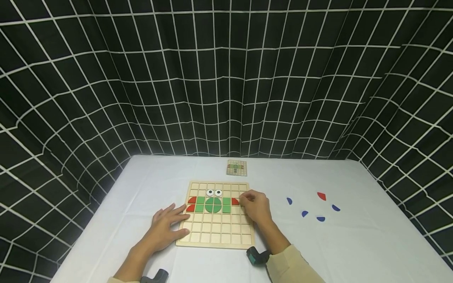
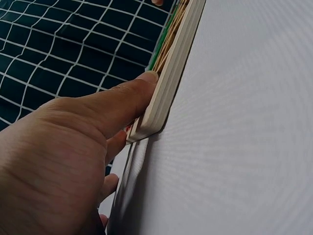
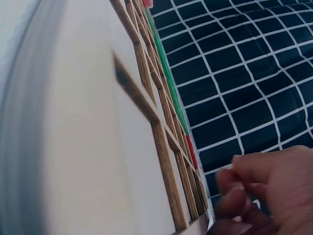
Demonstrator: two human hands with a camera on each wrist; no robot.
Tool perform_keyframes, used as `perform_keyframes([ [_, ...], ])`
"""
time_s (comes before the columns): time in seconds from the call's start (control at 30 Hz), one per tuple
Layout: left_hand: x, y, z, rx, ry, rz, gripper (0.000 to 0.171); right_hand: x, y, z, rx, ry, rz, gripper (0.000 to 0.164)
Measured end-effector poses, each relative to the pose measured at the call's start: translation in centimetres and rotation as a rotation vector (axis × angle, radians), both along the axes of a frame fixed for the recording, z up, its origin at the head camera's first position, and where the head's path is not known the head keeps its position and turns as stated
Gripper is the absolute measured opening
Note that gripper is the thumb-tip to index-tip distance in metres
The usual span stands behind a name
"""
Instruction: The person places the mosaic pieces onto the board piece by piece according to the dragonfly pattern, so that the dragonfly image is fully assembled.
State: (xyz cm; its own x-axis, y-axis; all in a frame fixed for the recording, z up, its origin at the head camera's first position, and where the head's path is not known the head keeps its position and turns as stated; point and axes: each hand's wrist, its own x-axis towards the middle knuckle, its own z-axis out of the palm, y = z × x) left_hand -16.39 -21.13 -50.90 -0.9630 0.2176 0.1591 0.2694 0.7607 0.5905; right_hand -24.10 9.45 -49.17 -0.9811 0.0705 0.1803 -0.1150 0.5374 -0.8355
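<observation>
A wooden grid board (image 1: 216, 228) lies on the table, with green squares (image 1: 226, 205), a green disc of quarter pieces (image 1: 213, 205) and two eye discs (image 1: 214, 193) in its cells. My left hand (image 1: 164, 228) spreads its straight fingers along the board's left side, by two red quarter pieces (image 1: 191, 204). In the left wrist view its thumb (image 2: 132, 95) touches the wooden edge. At the right side, my right hand (image 1: 258, 206) has bent fingers beside a red quarter piece (image 1: 235, 201) in a cell. Whether its fingertips touch or pinch anything is unclear.
Several blue half-round pieces (image 1: 320, 219) and one loose red piece (image 1: 321, 195) lie on the white table to the right. A small pattern card (image 1: 236, 168) lies behind the board. A black curtain with white grid lines (image 1: 226, 98) surrounds the table.
</observation>
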Motion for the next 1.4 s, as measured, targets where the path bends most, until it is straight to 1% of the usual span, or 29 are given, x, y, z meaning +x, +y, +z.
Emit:
perform_keyframes([
  [0.1, 0.0, -0.1, -0.2, 0.001, -0.006, 0.004, 0.05, 0.1, 0.2, 0.8, -0.047, 0.008, -0.005, 0.006],
  [0.2, -0.1, -0.1, -0.3, -0.002, -0.01, 0.001, 0.051, 0.2, 0.7, 2.1, -0.091, 0.016, -0.003, 0.007],
  [0.3, -0.1, -0.1, -0.4, 0.0, -0.004, 0.001, 0.051, 0.4, 1.6, 3.6, -0.096, 0.037, -0.001, 0.009],
  [0.4, -0.1, -0.1, -0.3, 0.003, -0.003, 0.006, 0.051, 0.4, 2.8, 5.1, -0.074, 0.059, -0.015, 0.011],
  [0.53, -0.1, -0.1, -0.2, 0.006, -0.019, 0.006, 0.051, 0.5, 5.4, 6.7, -0.063, 0.104, -0.051, 0.015],
  [0.6, -0.1, 0.0, -0.2, 0.007, -0.023, 0.004, 0.051, 0.6, 7.0, 7.3, -0.068, 0.129, -0.06, 0.019],
  [0.77, -0.1, 0.0, -0.1, 0.006, -0.018, 0.005, 0.05, 0.8, 10.8, 8.5, -0.058, 0.184, -0.103, 0.028],
  [0.87, -0.1, 0.0, -0.1, 0.007, -0.018, 0.005, 0.05, 0.5, 12.9, 8.6, -0.038, 0.216, -0.143, 0.028],
  [1.0, 0.0, -0.1, 0.0, 0.009, -0.022, 0.003, 0.05, 0.1, 15.9, 8.2, -0.032, 0.224, -0.208, 0.029],
  [1.1, 0.0, -0.1, 0.1, 0.006, -0.021, 0.008, 0.05, -0.2, 18.0, 7.7, -0.055, 0.181, -0.272, 0.034],
  [1.2, 0.0, -0.1, 0.1, 0.0, -0.017, 0.015, 0.05, -0.6, 19.9, 6.9, -0.088, 0.119, -0.33, 0.039],
  [1.27, -0.1, -0.1, 0.0, 0.0, -0.016, 0.015, 0.05, -0.9, 21.1, 6.0, -0.089, 0.079, -0.365, 0.041],
  [1.4, 0.0, -0.1, -0.1, 0.008, -0.02, 0.009, 0.05, -1.3, 22.7, 4.2, -0.062, -0.013, -0.411, 0.043],
])
